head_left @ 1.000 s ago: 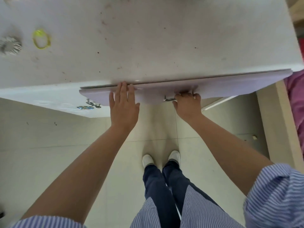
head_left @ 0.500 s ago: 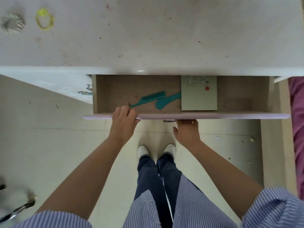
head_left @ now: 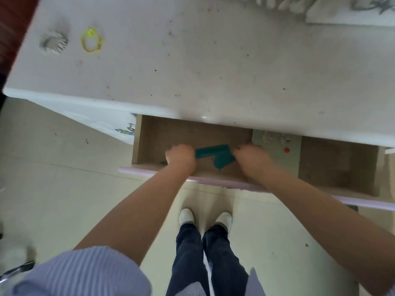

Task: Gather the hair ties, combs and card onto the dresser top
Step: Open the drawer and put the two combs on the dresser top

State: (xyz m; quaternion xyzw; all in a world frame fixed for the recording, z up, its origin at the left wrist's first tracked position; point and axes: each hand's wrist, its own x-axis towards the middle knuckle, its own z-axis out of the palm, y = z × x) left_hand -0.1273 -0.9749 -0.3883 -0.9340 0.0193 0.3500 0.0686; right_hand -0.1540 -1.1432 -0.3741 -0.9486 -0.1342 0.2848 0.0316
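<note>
The drawer (head_left: 213, 183) under the white dresser top (head_left: 213, 60) stands pulled out. Two teal combs lie inside: a toothed comb (head_left: 211, 151) and a rounded comb (head_left: 223, 161) just in front of it. My left hand (head_left: 180, 157) is closed over the toothed comb's left end. My right hand (head_left: 250, 157) is closed over the rounded comb's right end. A pale green card (head_left: 292, 144) with a red dot lies flat in the drawer, right of my right hand. On the dresser top's far left sit a white scrunchie (head_left: 53, 42) and a yellow hair tie (head_left: 92, 40).
A second drawer's metal handle (head_left: 126, 130) shows at the left of the open one. The lilac drawer front juts out over the tiled floor above my white shoes (head_left: 205, 217). A pale object with grey marks (head_left: 350, 11) lies at the dresser's back right.
The drawer was shut, then pulled out. Both hands have left its front edge and reached inside, closing on the two teal combs. The view has tilted.
</note>
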